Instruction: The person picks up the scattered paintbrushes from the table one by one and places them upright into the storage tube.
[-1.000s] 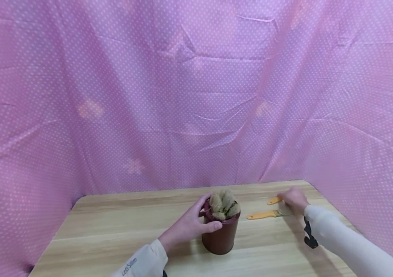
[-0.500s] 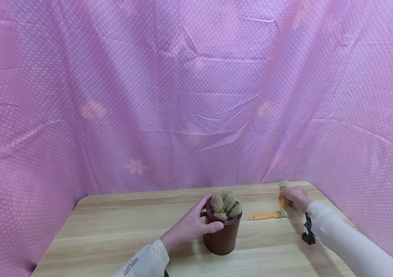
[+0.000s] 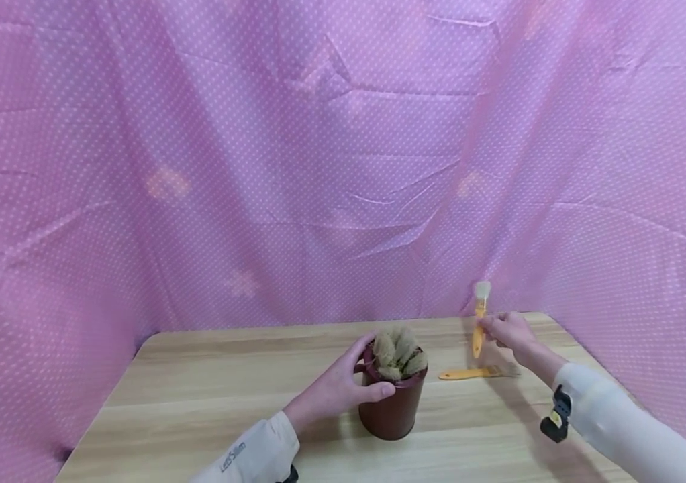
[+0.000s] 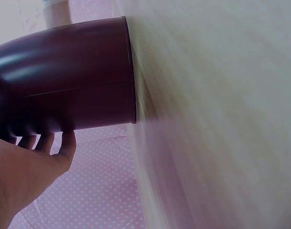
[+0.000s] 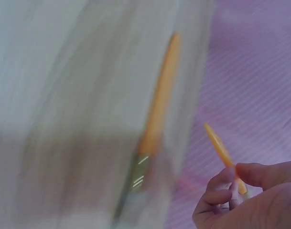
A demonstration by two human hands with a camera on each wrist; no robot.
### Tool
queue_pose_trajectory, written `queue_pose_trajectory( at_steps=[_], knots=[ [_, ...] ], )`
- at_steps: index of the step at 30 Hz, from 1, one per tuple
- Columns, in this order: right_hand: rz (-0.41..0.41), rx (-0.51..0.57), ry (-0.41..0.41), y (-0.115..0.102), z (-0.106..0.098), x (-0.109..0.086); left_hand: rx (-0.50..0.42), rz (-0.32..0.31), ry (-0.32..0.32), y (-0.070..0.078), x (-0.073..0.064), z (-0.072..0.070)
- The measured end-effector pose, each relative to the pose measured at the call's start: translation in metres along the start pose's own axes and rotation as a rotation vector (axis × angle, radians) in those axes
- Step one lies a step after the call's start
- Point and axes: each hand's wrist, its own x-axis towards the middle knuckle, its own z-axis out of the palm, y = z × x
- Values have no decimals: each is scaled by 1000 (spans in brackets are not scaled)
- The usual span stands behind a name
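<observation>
A dark red-brown pot [image 3: 388, 412] stands on the table, with fuzzy beige plant tufts [image 3: 403, 345] filling its top. My left hand [image 3: 333, 392] grips it near the rim, thumb at the front and fingers round the far side. In the left wrist view those fingers lie along the pot's wall [image 4: 69, 76]. Over the table's back right part, my right hand [image 3: 515, 334] pinches a paintbrush [image 3: 478, 335] by its yellow handle, pale bristles up. A second yellow-handled paintbrush [image 3: 466, 374] lies flat below it, handle toward the pot.
The wooden table [image 3: 228, 389] has its back edge against a pink dotted cloth [image 3: 295, 201], which also hangs along both sides. A black strap mount [image 3: 556, 416] sits on the right wrist.
My right hand has lifted one paintbrush off the table and turned it bristles up, raising it a little further since half a second ago. The left hand keeps its hold on the pot.
</observation>
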Motion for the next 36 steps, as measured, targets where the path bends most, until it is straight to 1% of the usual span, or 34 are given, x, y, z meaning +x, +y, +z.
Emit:
queue_pose_trajectory(
  at_steps=[3,8,13,16,18,20,24,25,27,30,34,36],
  knots=[
    [-74,92,-41,-28,6,-15,-6,-6,-2,1,0,0],
    [-193,245,-73,-75,18,-44,-6,-12,-6,2,0,-1],
    [-323,290,-107,-114,29,-75,-10,-15,-9,3,0,-3],
    [-393,288,-112,-130,36,-90,-13,-10,-11,3,0,-4],
    [-437,263,-126,-136,43,-98,-19,-4,-12,2,1,-4],
    [-469,210,-150,-139,50,-105,-24,0,-11,2,1,-3],
    [-524,40,-180,-138,63,-115,-40,2,-16,2,1,-2],
    [-541,-10,-177,-137,65,-117,-41,1,-17,2,1,-1],
    [-568,-73,-168,-135,69,-118,-43,0,-20,2,1,0],
    [-597,-118,-157,-132,71,-117,-35,-1,-20,1,1,1],
    [-617,-145,-153,-128,68,-115,-34,-9,-15,0,1,2],
    [-625,-142,-151,-127,65,-114,-39,-14,-12,0,1,2]
  ],
)
